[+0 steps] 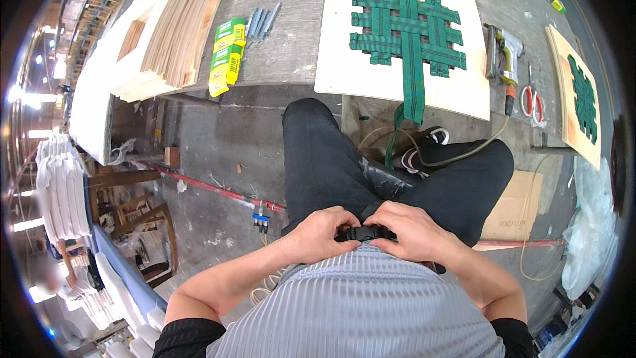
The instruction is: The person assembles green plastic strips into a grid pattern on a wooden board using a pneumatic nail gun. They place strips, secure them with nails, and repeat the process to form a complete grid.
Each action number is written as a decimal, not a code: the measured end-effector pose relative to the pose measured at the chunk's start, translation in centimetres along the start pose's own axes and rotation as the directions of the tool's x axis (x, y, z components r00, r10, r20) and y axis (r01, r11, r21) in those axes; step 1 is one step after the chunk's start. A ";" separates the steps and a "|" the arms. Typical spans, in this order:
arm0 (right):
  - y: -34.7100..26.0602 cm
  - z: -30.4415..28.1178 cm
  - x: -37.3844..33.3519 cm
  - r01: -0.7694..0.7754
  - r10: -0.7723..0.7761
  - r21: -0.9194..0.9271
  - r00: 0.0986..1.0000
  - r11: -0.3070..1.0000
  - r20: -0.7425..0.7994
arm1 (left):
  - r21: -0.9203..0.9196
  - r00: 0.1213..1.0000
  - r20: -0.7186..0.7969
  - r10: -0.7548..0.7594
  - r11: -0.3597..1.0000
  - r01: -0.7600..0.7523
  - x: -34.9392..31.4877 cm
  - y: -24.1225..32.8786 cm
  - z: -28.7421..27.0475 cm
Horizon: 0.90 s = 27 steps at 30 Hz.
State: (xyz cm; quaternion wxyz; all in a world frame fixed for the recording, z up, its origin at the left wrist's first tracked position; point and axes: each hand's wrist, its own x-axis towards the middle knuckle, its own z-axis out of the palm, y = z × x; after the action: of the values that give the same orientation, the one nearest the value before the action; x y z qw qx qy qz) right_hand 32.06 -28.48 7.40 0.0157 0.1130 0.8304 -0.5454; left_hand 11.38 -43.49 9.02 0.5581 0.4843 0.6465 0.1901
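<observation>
At my waist, both hands are closed on a black plastic buckle point(364, 233) that lies against the front of the grey ribbed shirt. My left hand point(321, 232) pinches its left end, and my right hand point(416, 231) grips the right end. Whether the buckle's halves are fully joined I cannot tell. Beyond my knees, a plywood panel point(338, 73) rests on the workbench with green webbing point(407, 26) woven across it. One long strip hangs over the panel's near edge.
Right of the panel lie a staple gun point(510, 59) with an air hose point(487, 144), scissors point(532, 101) and a second webbed panel point(563, 79). Left are green-yellow boxes point(227, 59), staple strips point(263, 22) and stacked plywood point(179, 33). A red pipe point(218, 191) crosses the floor.
</observation>
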 end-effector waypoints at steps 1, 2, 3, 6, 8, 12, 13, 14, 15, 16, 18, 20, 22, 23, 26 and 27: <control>0.0 -0.2 0.3 0.000 0.000 -0.010 0.999 1.000 0.033 | 0.030 1.000 -0.017 0.014 0.999 -0.014 -0.2 0.2 0.0; -0.1 -0.3 0.7 0.001 0.000 -0.019 0.998 1.000 0.067 | 0.061 0.999 -0.035 0.029 0.998 -0.027 -0.4 0.3 0.0; -0.1 -0.5 1.1 0.006 -0.002 -0.036 0.996 0.999 0.093 | 0.064 0.998 -0.047 0.034 0.997 -0.031 -0.5 0.3 0.1; -0.2 -0.7 2.1 0.016 -0.005 -0.073 0.988 0.997 0.156 | 0.048 0.996 -0.082 0.043 0.998 -0.039 -0.7 0.2 0.2; -0.2 -0.6 2.6 0.017 -0.003 -0.078 0.984 0.997 0.180 | 0.001 0.994 -0.103 0.040 0.999 -0.040 -0.9 -0.2 0.3; 0.0 0.0 2.7 -0.032 0.037 -0.028 0.983 0.999 0.178 | -0.008 0.999 -0.030 -0.020 1.000 0.020 -1.1 -0.7 -0.4; 0.0 0.1 2.8 -0.039 0.040 -0.010 0.984 0.999 0.172 | -0.006 1.000 -0.026 -0.012 1.000 0.012 -1.1 -1.0 -0.4; 0.0 0.2 2.8 -0.046 0.044 0.008 0.985 0.999 0.166 | -0.003 1.000 -0.021 -0.004 1.000 0.004 -1.1 -1.2 -0.4; 0.0 0.3 2.8 -0.058 0.054 0.023 0.985 0.998 0.161 | 0.001 1.000 -0.018 0.003 1.000 -0.003 -1.0 -1.4 -0.3; 0.0 0.3 2.8 -0.071 0.064 0.038 0.986 0.997 0.156 | 0.005 1.000 -0.015 0.010 1.000 -0.010 -0.9 -1.6 -0.3; 0.1 0.3 2.6 -0.119 0.109 0.069 0.984 0.990 0.138 | 0.020 1.000 0.001 0.002 1.000 -0.002 -0.8 -1.5 -0.6; 0.4 0.0 2.2 -0.189 0.177 0.102 0.977 0.977 0.115 | 0.043 0.999 0.027 -0.028 0.999 0.027 -0.8 -1.2 -1.1; 1.0 -0.1 1.6 -0.195 0.192 0.239 0.981 0.951 0.037 | -0.029 0.998 -0.037 -0.042 0.999 0.041 -1.0 -1.1 -1.2; 1.5 -0.1 1.1 -0.192 0.203 0.306 0.979 0.932 -0.002 | -0.065 0.996 -0.069 -0.050 0.997 0.046 -1.2 -1.2 -1.2; 3.2 0.4 -1.3 -0.128 0.304 0.730 0.946 0.671 -0.113 | -0.457 0.947 -0.143 -0.287 0.868 0.194 -2.6 -2.5 -1.7; 3.5 0.4 -2.3 -0.083 0.361 0.848 0.923 0.523 -0.132 | -0.643 0.940 -0.176 -0.292 0.757 0.115 -3.2 -3.2 -2.0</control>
State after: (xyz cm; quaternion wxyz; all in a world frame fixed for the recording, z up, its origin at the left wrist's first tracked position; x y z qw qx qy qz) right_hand 34.96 -27.85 4.40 -0.0917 0.2922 0.4452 -0.8414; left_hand 7.93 -47.08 8.87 0.6122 0.1682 0.6647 0.3939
